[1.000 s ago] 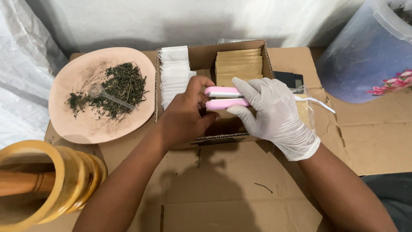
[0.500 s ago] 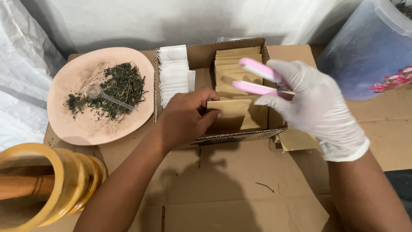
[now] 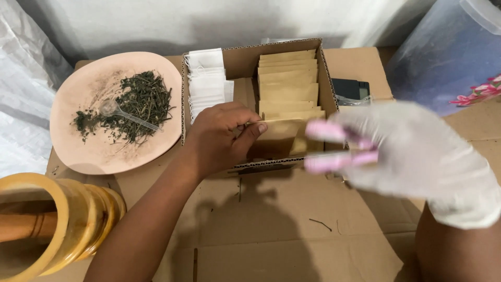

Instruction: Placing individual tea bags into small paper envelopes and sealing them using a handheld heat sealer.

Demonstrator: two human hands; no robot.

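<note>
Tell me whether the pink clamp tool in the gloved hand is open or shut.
Open: the pink tool in the right hand shows two arms spread apart, with a gap between them, though motion blur softens the edges.

Flattened cardboard sheets (image 3: 292, 230) carry everything I see: an open cardboard box (image 3: 245, 62) at centre, a pink plate (image 3: 99, 151) left of the box, a wooden mortar (image 3: 57, 224) below the plate.

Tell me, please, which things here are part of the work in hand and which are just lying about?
In use: left hand on a brown packet in the cardboard box; gloved right hand holding a pink tool.

Lying about: plate of dried herbs, wooden mortar, blue bin.
</note>
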